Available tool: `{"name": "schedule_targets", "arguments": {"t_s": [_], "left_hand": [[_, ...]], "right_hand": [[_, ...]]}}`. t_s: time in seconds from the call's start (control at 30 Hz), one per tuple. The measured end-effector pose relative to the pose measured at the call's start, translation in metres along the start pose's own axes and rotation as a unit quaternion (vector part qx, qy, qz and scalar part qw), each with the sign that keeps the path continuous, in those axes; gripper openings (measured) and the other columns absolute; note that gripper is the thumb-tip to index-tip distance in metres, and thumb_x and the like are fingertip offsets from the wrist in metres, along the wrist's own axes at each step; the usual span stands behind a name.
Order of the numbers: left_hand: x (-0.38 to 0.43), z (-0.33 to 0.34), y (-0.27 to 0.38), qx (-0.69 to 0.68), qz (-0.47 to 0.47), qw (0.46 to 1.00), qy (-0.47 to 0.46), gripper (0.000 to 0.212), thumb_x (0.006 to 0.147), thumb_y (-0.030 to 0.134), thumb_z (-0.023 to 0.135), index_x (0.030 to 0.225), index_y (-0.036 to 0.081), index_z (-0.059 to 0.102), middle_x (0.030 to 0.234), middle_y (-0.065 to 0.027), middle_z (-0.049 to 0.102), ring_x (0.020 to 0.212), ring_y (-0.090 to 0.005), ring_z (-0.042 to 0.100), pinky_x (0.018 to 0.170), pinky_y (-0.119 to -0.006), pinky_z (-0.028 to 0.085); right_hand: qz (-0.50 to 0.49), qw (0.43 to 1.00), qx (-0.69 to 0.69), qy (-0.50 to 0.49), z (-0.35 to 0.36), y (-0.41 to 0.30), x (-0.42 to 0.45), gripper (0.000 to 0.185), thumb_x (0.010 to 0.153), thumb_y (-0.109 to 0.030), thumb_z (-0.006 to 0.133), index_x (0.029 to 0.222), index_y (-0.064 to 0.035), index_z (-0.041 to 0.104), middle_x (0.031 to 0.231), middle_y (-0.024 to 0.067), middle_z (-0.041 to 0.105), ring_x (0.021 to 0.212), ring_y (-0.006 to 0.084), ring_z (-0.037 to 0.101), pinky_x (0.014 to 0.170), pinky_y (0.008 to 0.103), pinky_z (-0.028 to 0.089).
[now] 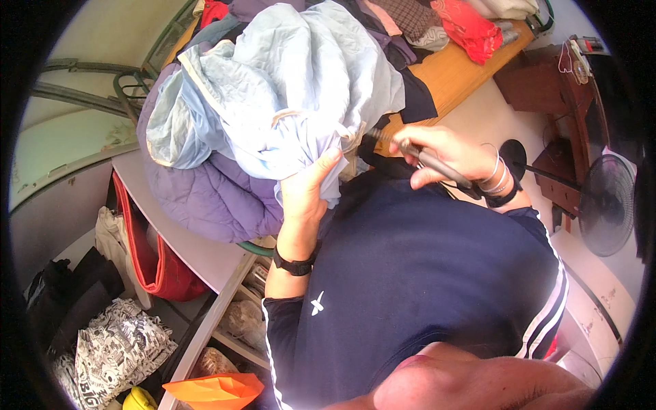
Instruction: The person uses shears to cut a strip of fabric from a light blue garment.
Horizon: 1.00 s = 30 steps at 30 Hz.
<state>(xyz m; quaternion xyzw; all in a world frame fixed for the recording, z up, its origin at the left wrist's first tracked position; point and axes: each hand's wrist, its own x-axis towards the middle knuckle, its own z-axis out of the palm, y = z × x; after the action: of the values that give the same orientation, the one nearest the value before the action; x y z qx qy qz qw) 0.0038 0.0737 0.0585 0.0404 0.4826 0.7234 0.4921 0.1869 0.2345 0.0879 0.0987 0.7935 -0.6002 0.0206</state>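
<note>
My left hand (306, 188) grips a gathered part of a pale blue, thin fabric piece (287, 66) with cream edging. Its crumpled folds spread over a purple quilted padded item (210, 195). Just right of the bunched cloth, my right hand (443, 148) holds a slim grey tool (441, 166) along the palm. One end of this tool points towards the wrist; its other, dark and ridged end reaches near the cloth. I cannot tell what kind of tool it is, nor whether it touches the fabric.
More clothes, including a red garment (469, 28), lie on a yellow wooden board (461, 82). A black fan (606, 205) stands right, by a brown wooden desk (538, 92). At left are a red-trimmed bag (164, 266), a patterned bag (120, 343) and an open drawer (241, 338).
</note>
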Motion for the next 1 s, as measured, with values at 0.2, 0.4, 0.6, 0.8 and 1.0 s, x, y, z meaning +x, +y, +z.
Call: {"name": "schedule_targets", "arguments": {"t_s": [0.2,0.4,0.6,0.8,1.0], "left_hand": [[0.003,0.001,-0.003,-0.032,-0.012,0.999,0.003,0.056,0.067,-0.009,0.068,0.117,0.002,0.047,0.106,-0.0066,0.056,0.098,-0.0178,0.055,0.085,-0.029,0.045],[0.000,0.007,-0.003,0.013,0.005,1.000,0.000,0.054,0.067,-0.010,0.068,0.116,0.001,0.048,0.103,-0.0062,0.056,0.094,-0.0172,0.056,0.083,-0.029,0.046],[-0.007,0.017,-0.001,0.015,0.027,0.999,-0.015,0.054,0.068,-0.010,0.068,0.117,-0.001,0.047,0.104,-0.0073,0.056,0.093,-0.0174,0.056,0.083,-0.029,0.046],[-0.009,0.026,0.001,0.009,0.057,0.998,-0.027,0.054,0.069,-0.010,0.066,0.118,-0.001,0.045,0.106,-0.0080,0.055,0.094,-0.0173,0.055,0.084,-0.029,0.046],[-0.007,0.028,-0.001,-0.007,0.079,0.996,-0.029,0.055,0.069,-0.010,0.065,0.119,-0.002,0.044,0.107,-0.0081,0.054,0.095,-0.0176,0.055,0.084,-0.029,0.045]], "right_hand": [[0.097,0.992,-0.031,-0.072,0.006,-0.001,-0.011,0.044,0.077,-0.034,0.067,0.101,-0.0028,0.048,0.080,0.0142,0.054,0.071,0.0264,0.054,0.064,0.0345,0.043],[0.068,0.998,0.013,-0.010,0.021,0.011,-0.006,0.048,0.075,-0.041,0.068,0.101,-0.0048,0.051,0.069,0.0042,0.049,0.062,0.0144,0.049,0.057,0.0289,0.041],[0.078,0.996,0.026,0.023,0.026,0.000,0.007,0.042,0.076,-0.034,0.068,0.098,-0.0027,0.051,0.073,0.0127,0.053,0.065,0.0216,0.053,0.062,0.0315,0.044],[0.074,0.994,0.037,0.064,0.033,0.000,0.011,0.042,0.076,-0.035,0.069,0.096,-0.0022,0.052,0.074,0.0108,0.055,0.065,0.0180,0.053,0.063,0.0296,0.044],[0.052,0.993,0.047,0.099,0.036,-0.001,0.013,0.042,0.075,-0.033,0.070,0.096,-0.0021,0.052,0.074,0.0102,0.055,0.065,0.0155,0.052,0.063,0.0295,0.044]]}}
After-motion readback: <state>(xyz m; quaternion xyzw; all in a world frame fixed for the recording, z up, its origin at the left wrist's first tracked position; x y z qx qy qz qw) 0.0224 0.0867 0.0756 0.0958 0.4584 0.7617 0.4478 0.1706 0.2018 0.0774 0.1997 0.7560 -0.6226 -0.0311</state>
